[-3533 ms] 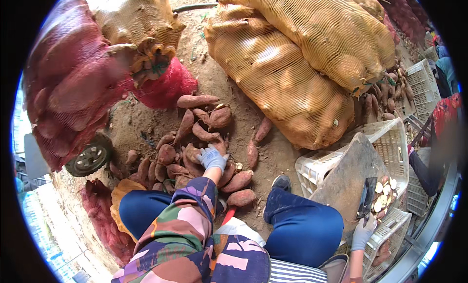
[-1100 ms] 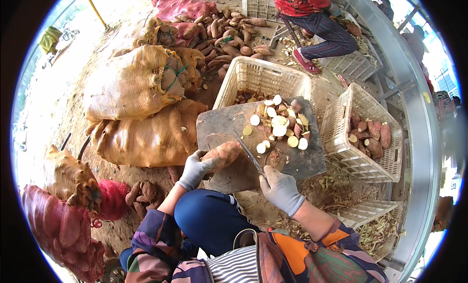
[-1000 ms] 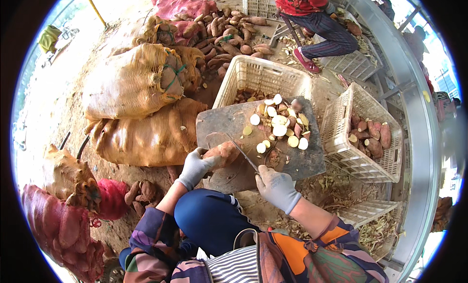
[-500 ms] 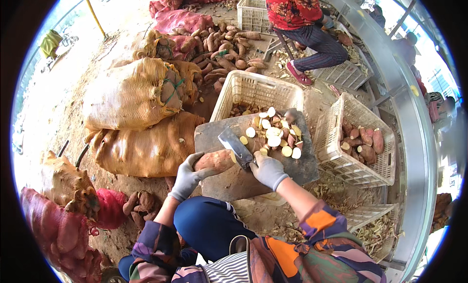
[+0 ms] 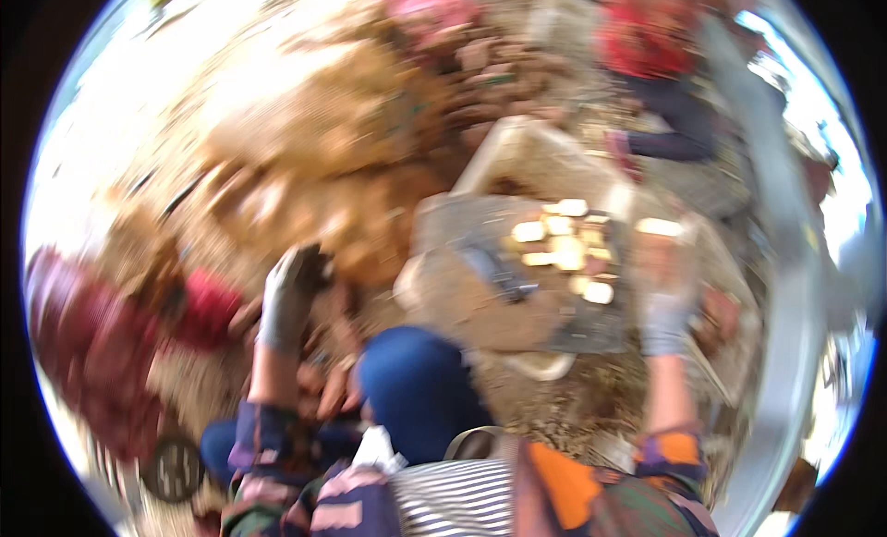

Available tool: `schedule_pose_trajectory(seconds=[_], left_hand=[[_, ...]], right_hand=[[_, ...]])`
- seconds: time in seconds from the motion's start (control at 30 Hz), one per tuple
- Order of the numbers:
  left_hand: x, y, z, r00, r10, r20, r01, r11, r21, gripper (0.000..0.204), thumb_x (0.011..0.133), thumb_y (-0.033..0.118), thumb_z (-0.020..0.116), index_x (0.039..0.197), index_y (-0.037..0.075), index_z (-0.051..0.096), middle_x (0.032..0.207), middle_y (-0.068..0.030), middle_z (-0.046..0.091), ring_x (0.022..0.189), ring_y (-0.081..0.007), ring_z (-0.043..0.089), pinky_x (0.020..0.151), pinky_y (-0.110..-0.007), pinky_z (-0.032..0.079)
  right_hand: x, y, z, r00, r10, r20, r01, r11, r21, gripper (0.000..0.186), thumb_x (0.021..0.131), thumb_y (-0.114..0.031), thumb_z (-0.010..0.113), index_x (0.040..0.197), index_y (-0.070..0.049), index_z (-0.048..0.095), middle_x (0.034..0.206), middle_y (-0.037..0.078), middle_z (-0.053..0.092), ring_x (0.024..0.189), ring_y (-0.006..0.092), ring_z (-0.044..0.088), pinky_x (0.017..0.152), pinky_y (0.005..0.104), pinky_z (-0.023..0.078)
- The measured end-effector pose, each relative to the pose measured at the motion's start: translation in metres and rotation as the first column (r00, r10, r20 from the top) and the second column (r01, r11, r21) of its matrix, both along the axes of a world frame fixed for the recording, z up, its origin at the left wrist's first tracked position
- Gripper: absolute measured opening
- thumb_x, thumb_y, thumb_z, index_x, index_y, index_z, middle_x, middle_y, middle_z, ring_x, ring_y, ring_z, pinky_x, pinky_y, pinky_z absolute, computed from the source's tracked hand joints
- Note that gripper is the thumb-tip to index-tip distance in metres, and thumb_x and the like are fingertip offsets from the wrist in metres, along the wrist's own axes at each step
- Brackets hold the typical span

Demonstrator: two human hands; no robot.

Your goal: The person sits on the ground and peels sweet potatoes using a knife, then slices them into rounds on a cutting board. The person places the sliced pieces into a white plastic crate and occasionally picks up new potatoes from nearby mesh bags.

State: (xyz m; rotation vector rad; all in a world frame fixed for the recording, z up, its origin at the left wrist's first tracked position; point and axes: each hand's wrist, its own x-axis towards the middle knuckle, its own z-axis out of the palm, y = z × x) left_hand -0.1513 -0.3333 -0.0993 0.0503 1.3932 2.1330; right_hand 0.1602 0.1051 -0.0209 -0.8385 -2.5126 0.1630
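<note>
Motion blur smears the whole picture. My right hand (image 5: 667,320), gloved in grey-white, holds a sweet potato (image 5: 658,260) with its pale cut end facing away from me, over the edge of the right crate (image 5: 737,352). A cleaver (image 5: 494,271) lies on the dark cutting board (image 5: 443,227), with nobody's hand on it. Beside it is a pile of pale cut pieces (image 5: 565,250). To the left of the board, my gloved left hand (image 5: 294,283) is raised near the tan mesh sacks (image 5: 314,213). Its fingers are dark and blurred.
The board rests across a cream plastic crate (image 5: 490,153). Whole sweet potatoes (image 5: 504,75) lie heaped beyond it. Pink-red sacks (image 5: 83,352) stand at the left. A person in a red top (image 5: 647,29) sits at the far right, near a metal rail (image 5: 785,260).
My right hand has let go of the cleaver and moved right, now holding the sweet potato. My left hand has released that sweet potato and drawn back left. The view has shifted.
</note>
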Motion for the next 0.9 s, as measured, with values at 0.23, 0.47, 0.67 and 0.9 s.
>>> schedule_pose_trajectory(seconds=[0.23,0.47,0.67,0.9], left_hand=[[-0.041,-0.224,-0.073,0.301,0.938,0.172,-0.906,0.337,-0.257,0.017,0.090,0.032,0.056,0.085,0.016,0.058,0.074,-0.0029,0.061,0.068,-0.0186,0.060,0.061,-0.032,0.046],[0.014,-0.255,-0.247,0.652,0.757,0.052,-0.541,0.511,-0.668,0.020,0.081,0.024,0.065,0.080,0.004,0.065,0.064,-0.0057,0.061,0.051,-0.0174,0.054,0.048,-0.031,0.044],[0.012,-0.084,-0.274,0.989,-0.093,-0.115,-0.098,0.171,-0.980,0.054,0.077,0.040,0.068,0.119,0.007,0.060,0.114,-0.0201,0.063,0.109,-0.0341,0.059,0.092,-0.040,0.048],[-0.018,-0.027,-0.300,0.917,-0.390,0.086,0.051,-0.099,-0.994,0.048,0.075,0.041,0.072,0.111,0.010,0.062,0.115,-0.0148,0.063,0.102,-0.0308,0.062,0.095,-0.052,0.040]], right_hand=[[0.051,0.036,-0.048,0.966,-0.139,0.220,0.064,0.946,0.319,0.052,0.091,-0.023,0.057,0.134,0.004,0.044,0.135,0.025,0.047,0.128,0.0366,0.044,0.108,0.0418,0.034],[-0.041,-0.116,-0.124,0.956,0.213,0.200,-0.172,0.964,-0.203,0.052,0.089,-0.016,0.057,0.134,0.006,0.041,0.132,0.028,0.046,0.123,0.0414,0.045,0.106,0.0444,0.034],[-0.029,-0.119,-0.135,0.935,0.132,0.328,-0.058,0.972,-0.226,0.053,0.089,-0.013,0.054,0.136,0.006,0.038,0.132,0.028,0.046,0.123,0.0413,0.044,0.106,0.0439,0.033],[-0.039,-0.128,-0.140,0.905,0.086,0.416,-0.038,0.992,-0.124,0.055,0.086,-0.009,0.051,0.137,0.006,0.037,0.134,0.026,0.045,0.124,0.0400,0.043,0.107,0.0449,0.031]])
